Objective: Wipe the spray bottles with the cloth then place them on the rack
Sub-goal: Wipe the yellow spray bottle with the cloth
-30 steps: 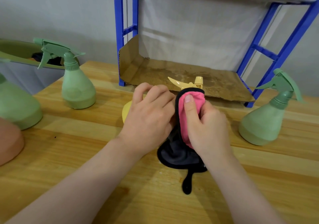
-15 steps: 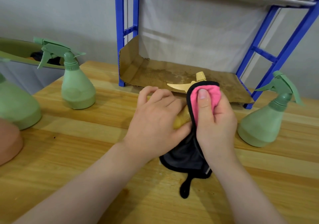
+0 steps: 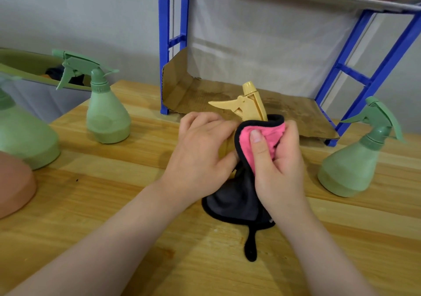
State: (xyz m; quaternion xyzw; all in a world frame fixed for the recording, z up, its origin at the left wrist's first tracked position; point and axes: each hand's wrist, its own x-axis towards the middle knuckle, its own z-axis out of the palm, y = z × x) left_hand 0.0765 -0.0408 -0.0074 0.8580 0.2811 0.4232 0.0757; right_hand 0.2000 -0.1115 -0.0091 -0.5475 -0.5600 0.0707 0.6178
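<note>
Left grip point(image 3: 200, 154) wraps yellow spray bottle point(image 3: 249, 104) body; right grip point(image 3: 276, 159) pinches pink-black cloth point(image 3: 246, 191) against bottle's neck. Bottle upright between both hands, on worktop point(image 3: 114, 204), before blue rack point(image 3: 164, 45).

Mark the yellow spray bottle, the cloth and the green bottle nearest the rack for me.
yellow spray bottle point(image 3: 247, 104): head view, on its trigger head.
cloth point(image 3: 247, 146): head view, on its pink face.
green spray bottle point(image 3: 350, 168): head view, on its body.
</note>
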